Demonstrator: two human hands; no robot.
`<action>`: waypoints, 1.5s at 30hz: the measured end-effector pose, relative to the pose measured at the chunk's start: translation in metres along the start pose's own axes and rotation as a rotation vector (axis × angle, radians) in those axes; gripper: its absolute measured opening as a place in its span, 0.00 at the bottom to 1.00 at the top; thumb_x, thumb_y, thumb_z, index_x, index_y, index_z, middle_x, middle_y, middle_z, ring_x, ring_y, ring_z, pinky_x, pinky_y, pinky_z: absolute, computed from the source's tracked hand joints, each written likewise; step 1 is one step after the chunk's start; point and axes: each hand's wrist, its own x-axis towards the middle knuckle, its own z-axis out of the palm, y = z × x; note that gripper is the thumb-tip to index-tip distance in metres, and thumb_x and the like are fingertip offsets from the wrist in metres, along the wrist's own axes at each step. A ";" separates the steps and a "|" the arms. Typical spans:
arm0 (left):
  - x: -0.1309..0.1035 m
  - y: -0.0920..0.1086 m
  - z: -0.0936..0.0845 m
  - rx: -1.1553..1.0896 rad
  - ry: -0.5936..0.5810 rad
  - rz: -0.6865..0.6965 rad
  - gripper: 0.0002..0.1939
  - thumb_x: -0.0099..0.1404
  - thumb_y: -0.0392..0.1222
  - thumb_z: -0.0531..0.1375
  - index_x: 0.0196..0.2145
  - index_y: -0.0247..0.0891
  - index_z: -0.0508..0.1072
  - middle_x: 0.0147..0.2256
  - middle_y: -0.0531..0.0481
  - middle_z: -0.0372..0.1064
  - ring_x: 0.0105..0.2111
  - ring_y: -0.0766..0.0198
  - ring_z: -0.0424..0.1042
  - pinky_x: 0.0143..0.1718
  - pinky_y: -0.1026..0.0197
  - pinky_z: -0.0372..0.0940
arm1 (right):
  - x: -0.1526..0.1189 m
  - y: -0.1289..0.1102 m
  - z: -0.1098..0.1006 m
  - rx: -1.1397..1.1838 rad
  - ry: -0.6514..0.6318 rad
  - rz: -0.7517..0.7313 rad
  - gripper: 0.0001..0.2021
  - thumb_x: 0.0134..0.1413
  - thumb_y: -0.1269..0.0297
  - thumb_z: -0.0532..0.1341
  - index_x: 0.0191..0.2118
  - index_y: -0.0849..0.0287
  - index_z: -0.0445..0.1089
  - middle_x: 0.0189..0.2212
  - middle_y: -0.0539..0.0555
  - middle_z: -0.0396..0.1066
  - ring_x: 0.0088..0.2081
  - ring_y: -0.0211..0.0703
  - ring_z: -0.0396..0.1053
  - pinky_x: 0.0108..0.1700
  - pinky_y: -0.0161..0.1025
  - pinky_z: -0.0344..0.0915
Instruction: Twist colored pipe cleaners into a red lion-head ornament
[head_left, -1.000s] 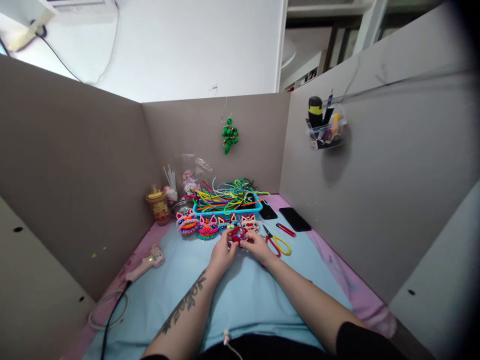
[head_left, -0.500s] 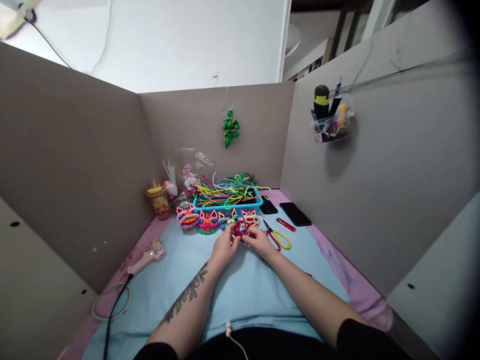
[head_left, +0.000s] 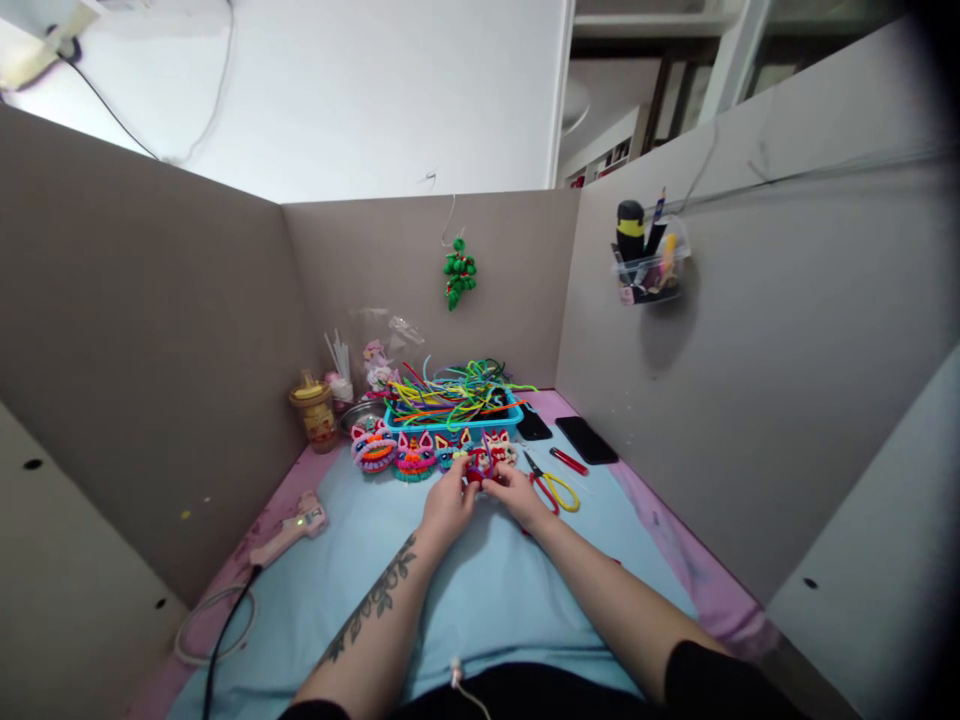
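Note:
My left hand [head_left: 450, 497] and my right hand [head_left: 516, 494] meet over the blue cloth [head_left: 480, 590], just in front of a row of small animal faces. Between them they grip a red fuzzy piece [head_left: 482, 466] with a purple strand standing up from it. The fingers of both hands are closed on its two sides and hide part of it. Close behind lie a pink and purple face [head_left: 373, 450], a magenta and teal one [head_left: 415, 458], a blue one [head_left: 452, 450] and a red and white one [head_left: 501, 447].
A blue basket [head_left: 427, 427] of colourful pipe cleaners stands behind the faces. To the right are scissors [head_left: 556, 488], a red tool [head_left: 568, 461] and phones [head_left: 587, 440]. A pink glue gun [head_left: 291, 530] with its cable and a lidded cup [head_left: 315, 420] are at the left.
The whole view has shifted slightly, so the scene appears a little lower. Both hands stay on the red piece, with only small finger movement.

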 end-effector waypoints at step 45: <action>0.005 -0.004 0.004 -0.222 0.010 -0.087 0.24 0.58 0.37 0.55 0.53 0.39 0.58 0.39 0.47 0.70 0.30 0.65 0.68 0.32 0.63 0.62 | -0.002 -0.013 -0.004 -0.034 0.085 -0.056 0.10 0.44 0.59 0.60 0.22 0.59 0.63 0.34 0.52 0.62 0.39 0.42 0.63 0.38 0.37 0.62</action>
